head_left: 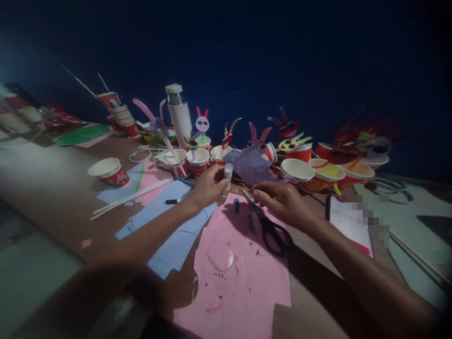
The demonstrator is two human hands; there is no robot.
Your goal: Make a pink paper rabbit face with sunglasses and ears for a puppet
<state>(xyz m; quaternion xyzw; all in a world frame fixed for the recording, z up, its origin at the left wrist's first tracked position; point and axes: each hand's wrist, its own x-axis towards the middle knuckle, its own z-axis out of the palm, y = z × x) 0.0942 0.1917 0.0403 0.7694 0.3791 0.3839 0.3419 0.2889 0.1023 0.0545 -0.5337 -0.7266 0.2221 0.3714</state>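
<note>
Between the thumb and fingers of my left hand (208, 189) is a small translucent white tube (229, 176), held upright. My right hand (280, 200) hovers beside it with thumb and fingers pinched together; whatever they hold, if anything, is too small to make out. Under that hand lies a pair of scissors (277, 235) with black handles, on a pink sheet (243, 287). The sheet has cut edges, dark smudges and two black patterned pieces (237, 205) near its far end. A round clear patch (221, 256) sits on the sheet's left half.
Red-and-white paper cups (199, 162) with paper animal faces line the back, beside a white flask (180, 120). Blue paper (176, 235), white sticks (132, 197) and a marker (173, 201) lie left. A phone (349, 226) is at right. One cup (109, 172) stands far left.
</note>
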